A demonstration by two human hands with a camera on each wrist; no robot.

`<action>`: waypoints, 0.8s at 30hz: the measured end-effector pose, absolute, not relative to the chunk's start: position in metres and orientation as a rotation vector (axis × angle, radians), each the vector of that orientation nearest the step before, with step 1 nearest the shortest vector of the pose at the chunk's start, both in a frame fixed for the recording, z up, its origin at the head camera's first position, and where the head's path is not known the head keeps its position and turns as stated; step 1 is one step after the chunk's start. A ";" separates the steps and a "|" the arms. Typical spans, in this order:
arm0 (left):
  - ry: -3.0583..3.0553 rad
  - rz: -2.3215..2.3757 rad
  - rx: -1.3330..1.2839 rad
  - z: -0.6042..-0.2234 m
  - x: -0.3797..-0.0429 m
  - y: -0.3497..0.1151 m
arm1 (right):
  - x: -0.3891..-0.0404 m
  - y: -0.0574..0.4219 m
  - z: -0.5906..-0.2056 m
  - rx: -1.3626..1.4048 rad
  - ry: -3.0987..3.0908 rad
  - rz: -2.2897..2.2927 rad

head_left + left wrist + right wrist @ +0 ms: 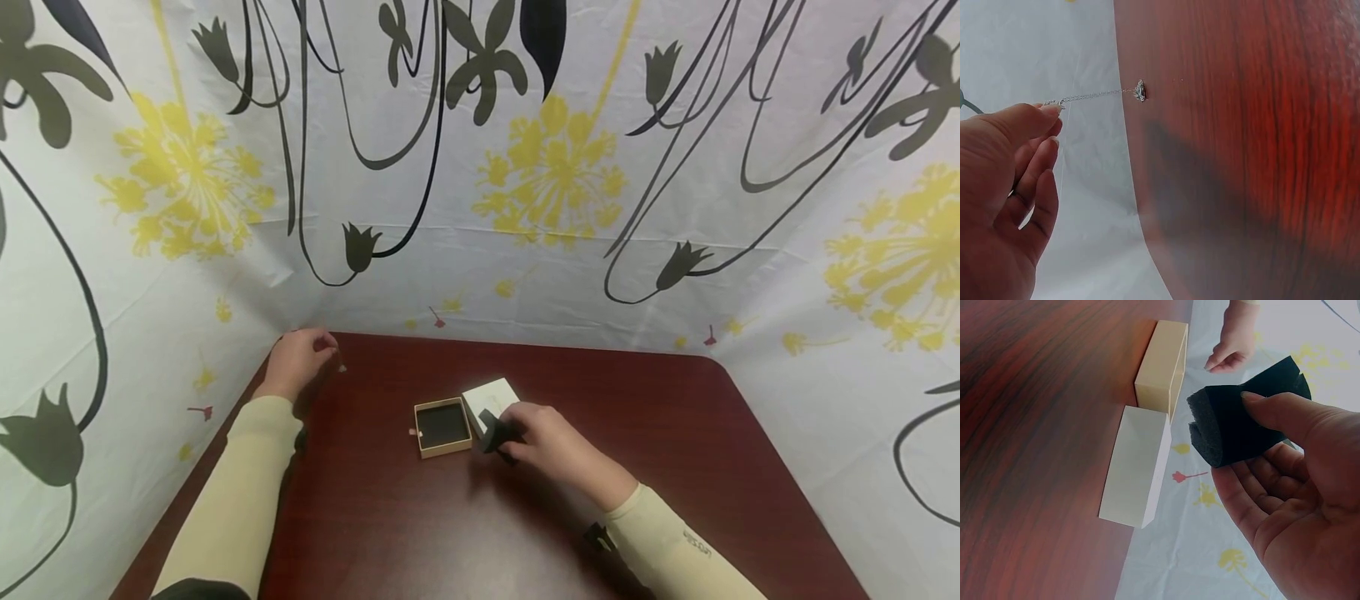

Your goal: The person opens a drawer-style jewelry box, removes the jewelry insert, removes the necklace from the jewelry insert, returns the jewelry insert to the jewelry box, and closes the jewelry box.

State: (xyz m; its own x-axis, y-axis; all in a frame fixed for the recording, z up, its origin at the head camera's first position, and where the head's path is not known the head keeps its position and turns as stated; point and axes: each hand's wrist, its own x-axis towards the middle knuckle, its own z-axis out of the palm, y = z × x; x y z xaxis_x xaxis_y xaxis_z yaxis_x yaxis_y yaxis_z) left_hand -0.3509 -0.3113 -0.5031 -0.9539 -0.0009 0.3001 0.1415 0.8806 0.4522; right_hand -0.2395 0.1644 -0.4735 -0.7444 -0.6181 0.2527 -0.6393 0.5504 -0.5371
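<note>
At the table's far left, my left hand (298, 360) pinches a fine silver necklace (1094, 95) between thumb and forefinger. Its chain hangs down to a small sparkling pendant (1140, 91). My right hand (543, 437) grips a black foam pad (1232, 425), bent over between thumb and fingers, with its grey cut edge showing. Beneath that hand lies a white box lid (491, 397), partly covered by the fingers in the head view. Just left of the lid sits an open cream box tray (444, 451) with a dark bottom and a small tab on its left side.
The dark red wooden table (390, 525) has a glossy surface. A white curtain (420, 200) with yellow and grey flower prints surrounds its back and sides, close by my left hand.
</note>
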 end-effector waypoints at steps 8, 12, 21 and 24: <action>-2.765 -0.707 -0.104 -0.508 -0.350 -0.311 | -0.239 0.165 -0.475 1.119 -2.729 0.954; -2.767 -0.716 -0.107 -0.510 -0.349 -0.311 | -0.239 0.166 -0.474 1.113 -2.749 0.959; -2.817 -0.733 -0.103 -0.517 -0.351 -0.310 | -0.239 0.165 -0.476 1.112 -2.739 0.953; -2.840 -0.733 -0.094 -0.520 -0.351 -0.309 | -0.238 0.165 -0.475 1.108 -2.744 0.951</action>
